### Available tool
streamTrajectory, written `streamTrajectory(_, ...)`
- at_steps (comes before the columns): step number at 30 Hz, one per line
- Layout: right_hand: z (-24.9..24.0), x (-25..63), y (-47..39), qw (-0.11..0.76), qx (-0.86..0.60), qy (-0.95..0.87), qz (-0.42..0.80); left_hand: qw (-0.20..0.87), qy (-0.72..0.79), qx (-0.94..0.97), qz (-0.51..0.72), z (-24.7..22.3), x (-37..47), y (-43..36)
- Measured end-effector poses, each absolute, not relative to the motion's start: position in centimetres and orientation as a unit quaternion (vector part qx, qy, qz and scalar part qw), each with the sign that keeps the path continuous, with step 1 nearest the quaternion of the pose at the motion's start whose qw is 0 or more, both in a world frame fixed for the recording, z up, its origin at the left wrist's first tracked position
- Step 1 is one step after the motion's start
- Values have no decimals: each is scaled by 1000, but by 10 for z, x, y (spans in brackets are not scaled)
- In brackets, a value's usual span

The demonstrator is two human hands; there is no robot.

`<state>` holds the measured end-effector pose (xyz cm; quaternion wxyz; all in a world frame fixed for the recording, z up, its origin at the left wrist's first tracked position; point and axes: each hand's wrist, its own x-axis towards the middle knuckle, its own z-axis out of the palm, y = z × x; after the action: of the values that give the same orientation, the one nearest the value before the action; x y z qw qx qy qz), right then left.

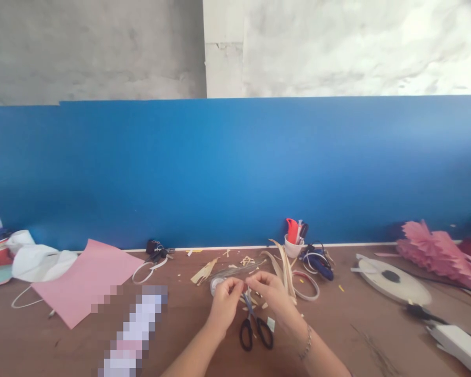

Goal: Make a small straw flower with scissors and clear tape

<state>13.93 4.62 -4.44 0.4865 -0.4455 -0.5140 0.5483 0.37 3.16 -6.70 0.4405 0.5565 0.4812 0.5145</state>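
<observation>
Both hands meet just above the brown table, fingertips close together. My left hand [226,302] is closed in a pinch, thumb against the forefinger. Opposite it, my right hand [270,293] pinches in the same way, with a bracelet on that wrist. Whatever lies between the fingertips is too small to name. Below them rest scissors [252,319] with black handles, their blades partly hidden by the hands. A white roll [216,284] sits behind my left hand. Dry, pale husk strips [286,267] lie behind my right hand, and another husk piece [204,272] is farther left.
A white cup [293,247] with pens and a red tool stands at the back, beside a tape ring [312,293]. Pink paper [84,283] lies left. On the right are a large flat reel [392,280], pink pleated paper [435,256] and a white device [461,345]. A blue partition [235,173] rises behind.
</observation>
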Motion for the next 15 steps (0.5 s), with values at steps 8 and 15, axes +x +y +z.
streamTrajectory(8,-46,124,35,544,-412,-424,595,450,489,476,575,-75,9,29)
streamTrajectory(15,-57,124,37,584,-408,-385,587,515,435,412,613,-69,16,21)
